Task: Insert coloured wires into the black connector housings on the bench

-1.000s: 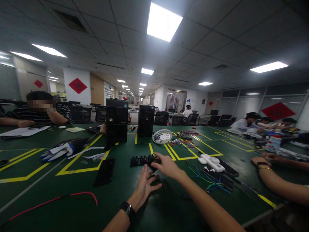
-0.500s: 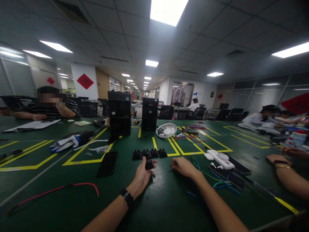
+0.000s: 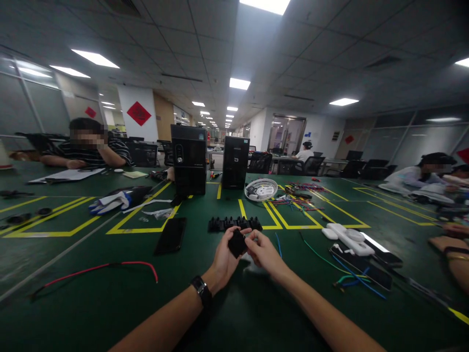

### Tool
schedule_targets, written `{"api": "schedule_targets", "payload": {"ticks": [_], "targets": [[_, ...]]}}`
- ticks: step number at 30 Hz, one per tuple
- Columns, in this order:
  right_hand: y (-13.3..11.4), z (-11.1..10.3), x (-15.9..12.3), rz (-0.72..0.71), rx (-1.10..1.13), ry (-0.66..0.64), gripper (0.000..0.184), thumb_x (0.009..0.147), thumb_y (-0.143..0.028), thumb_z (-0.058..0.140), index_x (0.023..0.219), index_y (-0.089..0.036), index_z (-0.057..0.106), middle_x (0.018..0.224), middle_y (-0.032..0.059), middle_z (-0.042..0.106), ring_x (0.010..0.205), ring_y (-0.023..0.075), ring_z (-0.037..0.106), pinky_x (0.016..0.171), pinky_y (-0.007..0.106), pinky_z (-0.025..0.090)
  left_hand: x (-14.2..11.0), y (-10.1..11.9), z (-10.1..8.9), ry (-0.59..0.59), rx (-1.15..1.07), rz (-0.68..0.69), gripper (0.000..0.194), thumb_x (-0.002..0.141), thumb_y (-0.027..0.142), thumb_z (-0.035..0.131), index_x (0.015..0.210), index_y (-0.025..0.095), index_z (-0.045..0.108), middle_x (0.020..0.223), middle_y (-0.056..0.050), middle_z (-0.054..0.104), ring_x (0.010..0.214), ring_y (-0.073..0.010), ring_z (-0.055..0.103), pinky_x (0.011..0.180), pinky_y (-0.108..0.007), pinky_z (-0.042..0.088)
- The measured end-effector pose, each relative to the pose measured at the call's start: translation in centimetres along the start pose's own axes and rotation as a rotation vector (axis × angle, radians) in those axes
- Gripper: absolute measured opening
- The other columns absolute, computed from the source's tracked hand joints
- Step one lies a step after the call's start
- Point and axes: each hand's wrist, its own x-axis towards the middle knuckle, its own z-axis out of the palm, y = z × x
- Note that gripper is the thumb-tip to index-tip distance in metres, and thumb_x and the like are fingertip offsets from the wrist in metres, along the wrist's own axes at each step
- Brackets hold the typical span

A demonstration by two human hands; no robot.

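My left hand (image 3: 224, 256) wraps round a small black block-like part (image 3: 237, 243) and holds it above the table. Close against it, my right hand (image 3: 264, 252) is closed in a pinch, fingertips at the part's right side. A blue wire (image 3: 279, 244) sticks up behind the right hand and appears to be held in it; its end at the fingertips is hidden. Just beyond both hands, a row of black plastic parts (image 3: 220, 224) lies on the table, partly covered by the left fingers.
A black phone (image 3: 171, 236) and a red wire (image 3: 110, 265) lie to the left. Green wires (image 3: 318, 256) and a white device (image 3: 350, 238) are to the right. A white basket (image 3: 261, 189) and two black computer towers (image 3: 189, 161) stand farther back. A co-worker's arm (image 3: 449, 247) rests at far right.
My right hand has moved left to meet the black part in my left hand. The blue wire near my right forearm has shifted and now shows behind that hand. The view has turned slightly left.
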Motion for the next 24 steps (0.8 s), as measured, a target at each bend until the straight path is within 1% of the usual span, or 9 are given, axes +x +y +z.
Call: {"api": "schedule_targets", "payload": {"ticks": [2, 5, 10, 12, 16, 18, 20, 23, 24], "targets": [[-0.1, 0.0, -0.1, -0.001, 0.01, -0.005, 0.028, 0.084, -0.047, 0.051, 0.077, -0.022, 0.039, 0.05, -0.0107, 0.04, 0.035, 0.0052, 0.027, 0.037, 0.018, 0.019, -0.1, -0.2, 0.1, -0.024, -0.002, 0.018, 0.024, 0.084, 0.031, 0.05, 0.105, 0.022, 0.049, 0.113, -0.011, 0.065, 0.101, -0.0244, 0.062, 0.076, -0.033, 0.047], [0.0, -0.2, 0.0, -0.031, -0.026, 0.005, 0.029, 0.083, -0.047, 0.053, 0.076, -0.021, 0.041, 0.05, -0.0097, 0.042, 0.035, 0.0048, 0.029, 0.038, 0.018, 0.021, -0.1, -0.3, 0.2, -0.07, 0.016, 0.055, 0.024, 0.083, 0.031, 0.052, 0.105, 0.023, 0.049, 0.119, -0.01, 0.063, 0.103, -0.0239, 0.061, 0.084, -0.037, 0.046], [0.3, -0.4, 0.1, -0.034, -0.046, -0.005, 0.032, 0.081, -0.049, 0.055, 0.075, -0.021, 0.042, 0.051, -0.0091, 0.044, 0.035, 0.0045, 0.029, 0.037, 0.018, 0.021, -0.3, -0.3, 0.3, -0.117, 0.173, 0.122, 0.022, 0.085, 0.032, 0.049, 0.105, 0.023, 0.049, 0.129, -0.01, 0.057, 0.109, -0.0238, 0.059, 0.092, -0.041, 0.043], [0.2, -0.5, 0.0, -0.03, -0.035, -0.011, 0.034, 0.081, -0.051, 0.055, 0.075, -0.021, 0.041, 0.051, -0.0094, 0.043, 0.034, 0.0041, 0.028, 0.036, 0.018, 0.02, -0.4, 0.0, 0.2, -0.141, 0.308, 0.197, 0.022, 0.088, 0.033, 0.044, 0.107, 0.024, 0.049, 0.131, -0.009, 0.056, 0.111, -0.023, 0.057, 0.096, -0.042, 0.041], [-0.2, -0.8, -0.3, 0.017, -0.016, -0.06, 0.037, 0.08, -0.055, 0.055, 0.075, -0.022, 0.039, 0.049, -0.0104, 0.043, 0.033, 0.0043, 0.026, 0.032, 0.017, 0.016, -0.9, 1.2, 0.1, -0.227, 0.743, 0.433, 0.025, 0.091, 0.033, 0.042, 0.111, 0.022, 0.053, 0.135, -0.009, 0.051, 0.122, -0.0216, 0.048, 0.106, -0.04, 0.03], [-0.4, -0.9, -0.4, 0.04, 0.005, -0.091, 0.037, 0.079, -0.055, 0.057, 0.076, -0.022, 0.038, 0.047, -0.0111, 0.041, 0.033, 0.0043, 0.025, 0.031, 0.016, 0.015, -1.3, 1.6, 0.2, -0.254, 0.899, 0.514, 0.026, 0.092, 0.031, 0.04, 0.112, 0.021, 0.054, 0.135, -0.01, 0.051, 0.125, -0.0214, 0.045, 0.108, -0.039, 0.027], [-0.3, -0.8, -0.4, 0.049, 0.039, -0.08, 0.039, 0.077, -0.055, 0.058, 0.075, -0.023, 0.037, 0.045, -0.0121, 0.039, 0.032, 0.004, 0.023, 0.031, 0.015, 0.014, -1.5, 1.6, 0.4, -0.235, 0.963, 0.544, 0.028, 0.093, 0.029, 0.037, 0.114, 0.021, 0.054, 0.133, -0.01, 0.052, 0.123, -0.0208, 0.046, 0.107, -0.038, 0.029], [0.2, -0.6, -0.3, 0.061, 0.09, -0.032, 0.042, 0.075, -0.058, 0.058, 0.074, -0.023, 0.035, 0.042, -0.0134, 0.035, 0.032, 0.0042, 0.022, 0.032, 0.015, 0.015, -1.6, 1.2, 0.8, -0.171, 0.972, 0.54, 0.03, 0.094, 0.029, 0.036, 0.119, 0.021, 0.051, 0.131, -0.009, 0.052, 0.118, -0.0198, 0.049, 0.103, -0.037, 0.033], [0.4, -0.5, -0.3, 0.069, 0.103, -0.035, 0.043, 0.075, -0.059, 0.058, 0.075, -0.024, 0.035, 0.042, -0.0137, 0.035, 0.032, 0.0043, 0.022, 0.032, 0.015, 0.015, -1.6, 1.0, 0.8, -0.161, 0.966, 0.53, 0.03, 0.093, 0.029, 0.036, 0.119, 0.021, 0.051, 0.131, -0.009, 0.052, 0.117, -0.0196, 0.049, 0.103, -0.036, 0.033]]}}
